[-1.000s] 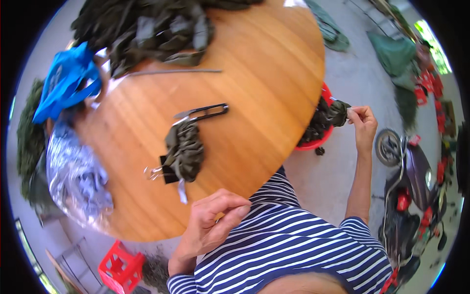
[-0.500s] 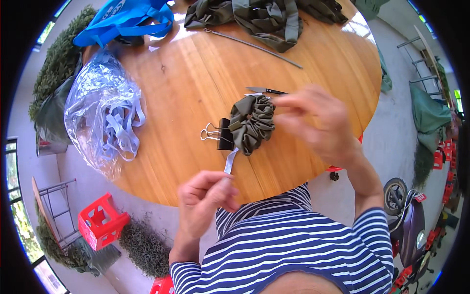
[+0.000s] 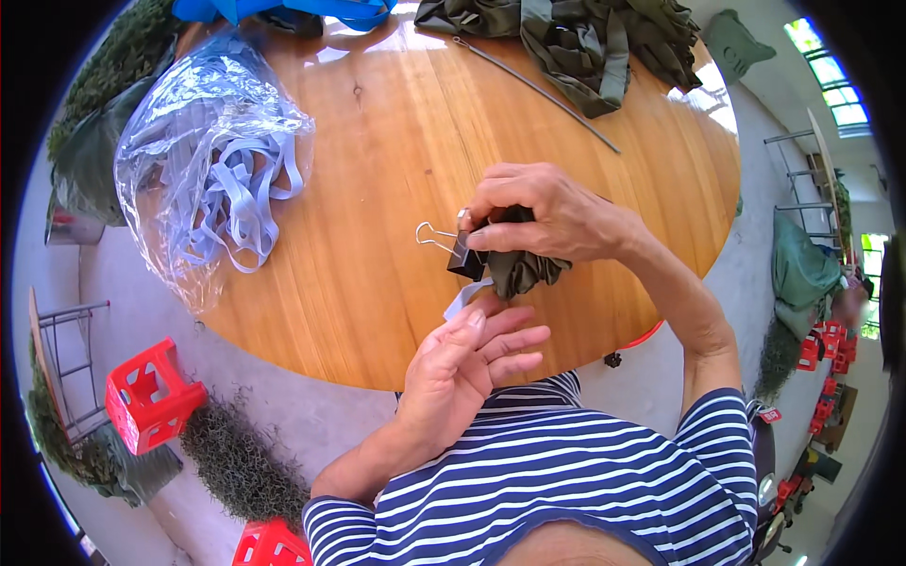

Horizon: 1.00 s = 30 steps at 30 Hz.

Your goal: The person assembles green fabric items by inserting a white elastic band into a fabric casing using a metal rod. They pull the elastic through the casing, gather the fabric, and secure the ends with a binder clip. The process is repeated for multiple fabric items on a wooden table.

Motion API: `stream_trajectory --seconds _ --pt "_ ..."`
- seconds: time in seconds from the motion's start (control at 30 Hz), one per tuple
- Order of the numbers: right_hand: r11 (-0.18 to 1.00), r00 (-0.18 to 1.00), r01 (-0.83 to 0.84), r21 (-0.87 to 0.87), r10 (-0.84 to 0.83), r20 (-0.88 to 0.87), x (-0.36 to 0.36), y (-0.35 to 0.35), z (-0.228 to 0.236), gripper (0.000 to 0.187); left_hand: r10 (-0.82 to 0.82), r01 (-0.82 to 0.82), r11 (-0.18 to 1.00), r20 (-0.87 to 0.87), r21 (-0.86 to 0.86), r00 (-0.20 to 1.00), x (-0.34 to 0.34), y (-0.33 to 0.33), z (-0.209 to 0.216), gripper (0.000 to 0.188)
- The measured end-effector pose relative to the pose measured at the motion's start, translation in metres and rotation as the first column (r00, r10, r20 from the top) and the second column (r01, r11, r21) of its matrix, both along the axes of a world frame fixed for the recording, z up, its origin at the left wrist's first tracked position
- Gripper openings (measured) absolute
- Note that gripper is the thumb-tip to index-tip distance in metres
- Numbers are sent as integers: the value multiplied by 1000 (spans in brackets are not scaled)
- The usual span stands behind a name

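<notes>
My right hand (image 3: 552, 212) reaches over a dark olive scrunchie (image 3: 528, 272) and partly covers it. Its thumb and index finger pinch a black binder clip (image 3: 464, 257) at the scrunchie's left side, around one wire handle; the other handle points left. A strip of pale elastic (image 3: 466, 296) comes out below the clip. My left hand (image 3: 462, 363) lies just under it, palm up with the fingers spread. The elastic's lower end meets this hand near the thumb; whether it is gripped there is hard to see.
Pale elastic bands (image 3: 241, 193) lie in a clear plastic bag (image 3: 156, 151) at the table's left. Along the far side are olive cloth (image 3: 576, 47), a thin metal rod (image 3: 538, 92) and a blue bag (image 3: 363, 13). A red stool (image 3: 151, 396) stands on the floor at left.
My right hand has come left over the scrunchie and closed on the clip. My left hand has moved right and up, its fingers opening out. The whole view has shifted.
</notes>
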State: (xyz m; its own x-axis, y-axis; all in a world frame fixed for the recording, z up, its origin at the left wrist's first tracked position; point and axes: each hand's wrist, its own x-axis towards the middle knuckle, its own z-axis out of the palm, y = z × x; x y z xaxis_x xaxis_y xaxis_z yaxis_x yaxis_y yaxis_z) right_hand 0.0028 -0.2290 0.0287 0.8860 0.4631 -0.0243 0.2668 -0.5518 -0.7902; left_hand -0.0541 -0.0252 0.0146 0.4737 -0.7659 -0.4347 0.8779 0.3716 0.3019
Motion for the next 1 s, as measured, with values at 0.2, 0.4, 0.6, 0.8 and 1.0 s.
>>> stream_trajectory --seconds 0.2,0.4,0.6,0.8,1.0 --pt "823 901 324 466 -418 113 -41 1 -8 15 8 -41 985 194 165 981 15 -8 4 41" --pt "417 751 619 666 -563 -345 -61 20 -2 19 69 -389 867 698 312 713 21 -25 -15 25" --pt "266 655 732 627 -527 -541 -70 23 -7 24 108 -260 951 610 167 785 33 -21 -2 19" --pt "253 663 698 670 -583 -470 -71 30 -15 17 -81 26 990 407 139 910 42 -11 -3 14" --pt "435 762 624 649 -522 -384 -72 21 -8 40 -28 -16 990 312 137 950 36 -12 1 11"
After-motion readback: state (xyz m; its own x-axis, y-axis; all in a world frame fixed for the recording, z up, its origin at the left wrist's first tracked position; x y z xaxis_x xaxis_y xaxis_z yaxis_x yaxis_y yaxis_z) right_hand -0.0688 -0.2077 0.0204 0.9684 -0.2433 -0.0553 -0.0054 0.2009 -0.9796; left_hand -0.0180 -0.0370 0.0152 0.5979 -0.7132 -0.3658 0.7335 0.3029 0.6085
